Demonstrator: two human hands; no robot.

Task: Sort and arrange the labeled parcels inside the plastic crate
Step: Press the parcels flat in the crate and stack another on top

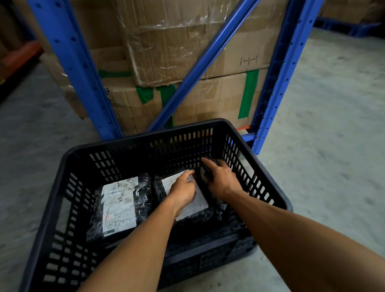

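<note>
A black slotted plastic crate [58, 208] stands on the floor in front of me. On its left side lies a black-wrapped parcel [118, 206], flat, with a white printed label facing up. Beside it in the middle lies a second black parcel [198, 203], also label up. My left hand [183, 191] presses down on that label, fingers curled. My right hand [221, 180] rests on a third dark parcel [205, 175] standing on edge against the crate's right wall, fingers spread over its top. Much of that parcel is hidden by the hand.
Blue steel rack uprights [66, 43] and a diagonal brace [204, 64] rise right behind the crate. Taped brown cartons [169, 45] are stacked in the rack. Grey concrete floor [324, 129] lies to the left and right.
</note>
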